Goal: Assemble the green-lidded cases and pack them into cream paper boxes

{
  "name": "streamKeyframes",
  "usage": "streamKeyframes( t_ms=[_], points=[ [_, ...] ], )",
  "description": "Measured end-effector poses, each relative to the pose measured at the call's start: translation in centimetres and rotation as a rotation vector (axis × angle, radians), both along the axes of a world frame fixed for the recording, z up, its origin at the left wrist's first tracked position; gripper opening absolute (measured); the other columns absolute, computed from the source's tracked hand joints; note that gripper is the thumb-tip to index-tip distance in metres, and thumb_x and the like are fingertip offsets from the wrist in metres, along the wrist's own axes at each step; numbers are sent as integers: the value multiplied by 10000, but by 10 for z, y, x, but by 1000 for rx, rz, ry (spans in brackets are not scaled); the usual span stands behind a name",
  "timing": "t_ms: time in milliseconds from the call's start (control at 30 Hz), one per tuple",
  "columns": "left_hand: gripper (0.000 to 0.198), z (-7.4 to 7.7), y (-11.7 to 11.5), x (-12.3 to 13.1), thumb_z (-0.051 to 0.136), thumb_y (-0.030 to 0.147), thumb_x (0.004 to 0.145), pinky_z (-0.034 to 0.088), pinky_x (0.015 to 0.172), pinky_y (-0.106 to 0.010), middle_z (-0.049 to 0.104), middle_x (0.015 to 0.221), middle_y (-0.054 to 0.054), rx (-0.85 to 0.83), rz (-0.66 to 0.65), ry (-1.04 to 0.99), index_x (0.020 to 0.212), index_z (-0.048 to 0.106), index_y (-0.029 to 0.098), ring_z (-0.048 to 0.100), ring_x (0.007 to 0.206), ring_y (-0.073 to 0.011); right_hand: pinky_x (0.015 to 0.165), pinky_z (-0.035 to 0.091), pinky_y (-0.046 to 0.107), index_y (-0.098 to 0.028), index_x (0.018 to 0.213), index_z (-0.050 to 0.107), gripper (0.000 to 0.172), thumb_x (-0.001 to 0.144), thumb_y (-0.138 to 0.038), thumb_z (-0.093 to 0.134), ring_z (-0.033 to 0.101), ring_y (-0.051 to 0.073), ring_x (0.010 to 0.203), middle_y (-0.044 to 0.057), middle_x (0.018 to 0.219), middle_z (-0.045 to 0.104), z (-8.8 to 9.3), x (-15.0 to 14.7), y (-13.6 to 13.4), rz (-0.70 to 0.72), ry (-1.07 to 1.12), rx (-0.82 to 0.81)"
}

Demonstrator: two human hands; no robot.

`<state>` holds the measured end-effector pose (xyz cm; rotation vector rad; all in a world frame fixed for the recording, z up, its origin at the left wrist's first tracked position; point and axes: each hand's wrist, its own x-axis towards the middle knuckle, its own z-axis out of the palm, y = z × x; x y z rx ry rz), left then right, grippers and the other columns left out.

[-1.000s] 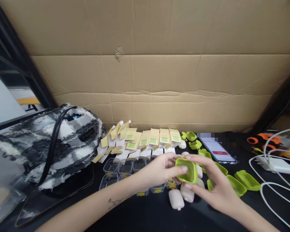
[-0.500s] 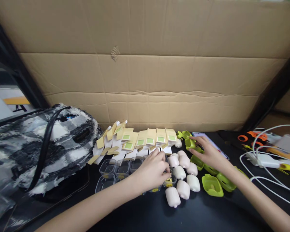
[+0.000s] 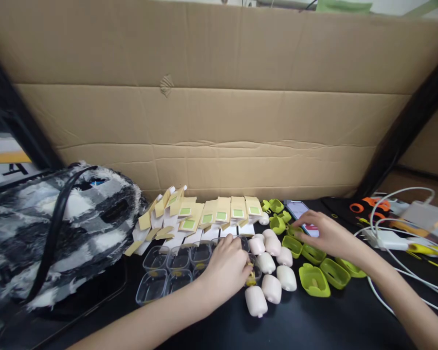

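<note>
The left hand (image 3: pixel 226 266) overlapped clear tubs (image 3: pixel 178 259); nearer the bench's (image 3: pixel 295 325) right edge, the right hand (image 3: pixel 321 232) touched a green cup (image 3: pixel 294 234) (grouped, likely for reach). Neither grip was tellable.

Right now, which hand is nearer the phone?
Right. The right hand partly covers the phone in this view; the left hand is farther left, over the clear tubs.
</note>
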<state>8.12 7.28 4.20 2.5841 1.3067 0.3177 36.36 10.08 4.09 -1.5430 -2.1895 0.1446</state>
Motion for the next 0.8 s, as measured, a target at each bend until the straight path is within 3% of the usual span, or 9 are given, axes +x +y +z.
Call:
streamKeyframes(
  t_ms=[200, 300, 433, 667, 800],
  points=[
    [174, -5, 1, 0, 585, 159, 792, 459, 877, -439, 667, 891, -102, 18, -4, -34, 805, 758, 163, 548, 994, -302, 810, 501, 392, -187, 906, 680, 283, 644, -292, 696, 632, 279, 884, 94, 929, 666, -2, -18, -16, 57, -73, -106],
    [166, -4, 0, -1, 580, 166, 785, 456, 877, -459, 670, 908, -108, 27, -26, -93, 792, 746, 156, 551, 1000, -311, 805, 502, 364, -188, 874, 671, 252, 625, -223, 682, 626, 260, 878, 88, 934, 652, 0, -25, -17, 71, -74, -111],
    [170, 9, 0, -3, 549, 137, 764, 468, 823, -438, 682, 863, -91, -15, -30, -253, 792, 715, 158, 593, 900, -273, 798, 508, 354, -215, 749, 681, 101, 660, -192, 642, 629, 247, 872, 66, 907, 639, -1, -27, -17, 103, -55, -119],
    [96, 30, 7, -8, 543, 187, 774, 478, 608, -259, 638, 690, 2, -308, -23, -688, 842, 605, 157, 593, 633, -127, 785, 514, 368, -242, 633, 629, 157, 666, -98, 577, 637, 237, 834, 33, 868, 659, -5, -18, -15, 158, 64, -106],
    [201, 34, 7, -11, 569, 278, 802, 519, 673, -278, 654, 742, -3, -453, 7, -918, 957, 615, 160, 621, 678, -119, 727, 497, 345, -250, 719, 579, 113, 732, -146, 539, 594, 208, 720, 2, 758, 621, 3, -10, -15, 138, 213, -80]
  ],
)
